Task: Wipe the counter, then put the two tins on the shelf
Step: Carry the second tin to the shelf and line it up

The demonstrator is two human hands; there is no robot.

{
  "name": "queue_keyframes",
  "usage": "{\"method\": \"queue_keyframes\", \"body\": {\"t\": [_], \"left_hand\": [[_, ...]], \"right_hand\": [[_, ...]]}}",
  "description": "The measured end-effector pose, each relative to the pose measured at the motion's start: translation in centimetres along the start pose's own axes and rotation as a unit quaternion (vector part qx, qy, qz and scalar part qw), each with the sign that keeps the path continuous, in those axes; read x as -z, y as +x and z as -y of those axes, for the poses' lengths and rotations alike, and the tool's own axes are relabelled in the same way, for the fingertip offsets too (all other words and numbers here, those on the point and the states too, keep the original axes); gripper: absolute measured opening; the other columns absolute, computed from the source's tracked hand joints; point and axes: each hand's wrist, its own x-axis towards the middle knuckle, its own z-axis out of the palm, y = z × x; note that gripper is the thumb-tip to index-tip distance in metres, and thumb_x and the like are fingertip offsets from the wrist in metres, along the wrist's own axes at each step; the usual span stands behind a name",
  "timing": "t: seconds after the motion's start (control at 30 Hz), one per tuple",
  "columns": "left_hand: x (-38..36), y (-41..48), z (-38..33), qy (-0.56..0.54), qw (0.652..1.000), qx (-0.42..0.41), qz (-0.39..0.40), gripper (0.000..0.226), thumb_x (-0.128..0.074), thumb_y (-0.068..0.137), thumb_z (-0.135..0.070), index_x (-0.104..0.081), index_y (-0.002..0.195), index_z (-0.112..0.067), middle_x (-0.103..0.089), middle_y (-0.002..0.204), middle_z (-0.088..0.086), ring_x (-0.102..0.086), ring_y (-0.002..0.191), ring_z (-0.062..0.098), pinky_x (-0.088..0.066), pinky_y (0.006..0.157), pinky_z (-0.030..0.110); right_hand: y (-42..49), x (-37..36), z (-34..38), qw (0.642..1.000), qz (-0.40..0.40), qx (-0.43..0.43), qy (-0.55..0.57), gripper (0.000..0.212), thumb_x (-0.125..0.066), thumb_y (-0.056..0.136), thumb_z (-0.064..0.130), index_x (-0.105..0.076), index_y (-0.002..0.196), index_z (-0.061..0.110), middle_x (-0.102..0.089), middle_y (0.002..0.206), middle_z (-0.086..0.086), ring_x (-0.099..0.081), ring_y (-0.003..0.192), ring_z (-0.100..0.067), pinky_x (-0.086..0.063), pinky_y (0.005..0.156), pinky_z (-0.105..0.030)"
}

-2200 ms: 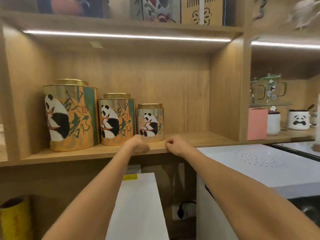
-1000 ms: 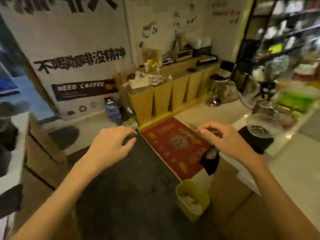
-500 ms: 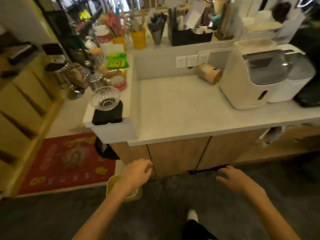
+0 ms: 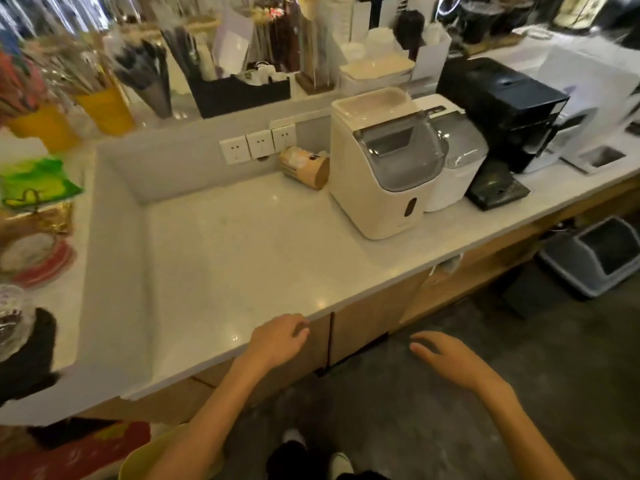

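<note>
A pale stone counter (image 4: 242, 258) fills the middle of the head view, its near edge just under my left hand (image 4: 278, 339). That hand hovers at the counter's front edge with loosely curled fingers and holds nothing. My right hand (image 4: 446, 358) hangs lower and to the right, over the dark floor, fingers apart and empty. The panda tins and the wooden shelf are out of sight. I see no cloth.
At the counter's back right stands a white machine (image 4: 384, 168), with a second white appliance (image 4: 457, 157) and a black machine (image 4: 502, 112) beside it. A tan cylinder (image 4: 304, 166) lies near the wall sockets (image 4: 259, 143). Cluttered holders line the raised ledge. A grey bin (image 4: 599, 258) sits on the floor at right.
I have turned away from the shelf with the panda tins, swung across the room, and now stand closer to the counter. Both hands stay empty; the left has risen to the counter's edge.
</note>
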Motion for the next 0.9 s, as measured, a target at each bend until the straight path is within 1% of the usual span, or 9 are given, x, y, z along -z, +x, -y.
{"method": "queue_keyframes", "body": {"t": [0.1, 0.2, 0.33, 0.4, 0.5, 0.6, 0.7, 0.83, 0.9], "left_hand": [[1.9, 3.1, 1.3, -0.048, 0.999, 0.015, 0.004, 0.035, -0.042, 0.1, -0.042, -0.057, 0.129, -0.029, -0.062, 0.133, -0.004, -0.06, 0.115, 0.019, -0.049, 0.098, 0.039], [4.4, 6.6, 3.3, -0.076, 0.997, 0.033, -0.005, 0.035, -0.044, 0.1, -0.043, -0.058, 0.128, -0.028, -0.062, 0.132, -0.004, -0.061, 0.115, 0.019, -0.048, 0.098, 0.036], [8.6, 11.9, 6.3, -0.107, 0.992, 0.059, -0.031, 0.033, -0.048, 0.098, -0.042, -0.061, 0.125, -0.028, -0.065, 0.128, -0.004, -0.061, 0.114, 0.019, -0.045, 0.094, 0.033], [10.8, 14.5, 7.6, -0.125, 0.989, 0.072, -0.045, 0.033, -0.049, 0.097, -0.042, -0.062, 0.124, -0.029, -0.065, 0.127, -0.004, -0.061, 0.114, 0.018, -0.044, 0.091, 0.031], [13.7, 18.5, 8.9, -0.145, 0.985, 0.079, -0.058, 0.036, -0.049, 0.097, -0.042, -0.058, 0.129, -0.027, -0.065, 0.128, -0.002, -0.061, 0.114, 0.02, -0.043, 0.09, 0.031], [15.9, 21.8, 9.2, -0.117, 0.986, 0.084, -0.08, 0.046, -0.045, 0.099, -0.041, -0.045, 0.141, -0.023, -0.063, 0.132, 0.003, -0.061, 0.117, 0.024, -0.044, 0.09, 0.032], [17.3, 25.2, 9.3, -0.077, 0.99, 0.08, -0.091, 0.05, -0.042, 0.1, -0.042, -0.039, 0.145, -0.021, -0.06, 0.136, 0.006, -0.059, 0.121, 0.025, -0.046, 0.095, 0.034], [19.4, 31.4, 8.1, -0.131, 0.985, 0.09, -0.07, 0.054, -0.04, 0.1, -0.042, -0.037, 0.148, -0.016, -0.053, 0.144, 0.009, -0.053, 0.129, 0.028, -0.043, 0.103, 0.038], [20.2, 35.1, 7.1, -0.188, 0.974, 0.11, -0.064, 0.055, -0.04, 0.1, -0.041, -0.036, 0.149, -0.015, -0.051, 0.146, 0.01, -0.051, 0.131, 0.029, -0.041, 0.106, 0.038]], "right_hand": [[4.8, 0.8, 3.5, 0.999, 0.024, 0.034, 0.007, 0.044, -0.05, 0.099, 0.045, -0.057, 0.136, 0.023, -0.058, 0.141, 0.003, -0.055, 0.125, -0.014, -0.043, 0.101, -0.027], [9.4, 1.5, 8.2, 0.997, 0.042, 0.058, 0.012, 0.043, -0.05, 0.099, 0.044, -0.057, 0.136, 0.023, -0.058, 0.141, 0.002, -0.053, 0.128, -0.015, -0.043, 0.107, -0.031], [15.1, 4.0, 14.1, 0.994, 0.06, 0.089, 0.013, 0.041, -0.048, 0.099, 0.046, -0.057, 0.135, 0.027, -0.054, 0.145, 0.005, -0.049, 0.13, -0.012, -0.038, 0.107, -0.028], [17.9, 5.9, 16.6, 0.994, 0.04, 0.104, -0.005, 0.044, -0.047, 0.099, 0.046, -0.053, 0.138, 0.027, -0.049, 0.15, 0.004, -0.045, 0.136, -0.015, -0.034, 0.113, -0.032], [22.1, 8.6, 19.8, 0.991, -0.029, 0.121, -0.042, 0.049, -0.049, 0.1, 0.043, -0.045, 0.145, 0.024, -0.04, 0.156, -0.003, -0.036, 0.143, -0.02, -0.025, 0.117, -0.033], [25.8, 11.1, 22.7, 0.99, -0.059, 0.124, -0.029, 0.051, -0.048, 0.099, 0.045, -0.043, 0.146, 0.025, -0.041, 0.155, -0.001, -0.037, 0.143, -0.021, -0.027, 0.118, -0.037], [30.0, 12.4, 25.0, 0.99, -0.059, 0.131, -0.008, 0.053, -0.046, 0.099, 0.047, -0.041, 0.148, 0.025, -0.041, 0.156, 0.0, -0.036, 0.143, -0.02, -0.027, 0.117, -0.037], [37.7, 14.3, 28.4, 0.991, -0.074, 0.116, -0.008, 0.052, -0.043, 0.101, 0.046, -0.043, 0.145, 0.019, -0.044, 0.152, -0.008, -0.041, 0.139, -0.025, -0.032, 0.11, -0.036], [42.0, 15.7, 30.4, 0.989, -0.093, 0.117, 0.02, 0.042, -0.041, 0.1, 0.042, -0.056, 0.131, 0.019, -0.057, 0.138, -0.011, -0.055, 0.122, -0.027, -0.043, 0.1, -0.033]]}}
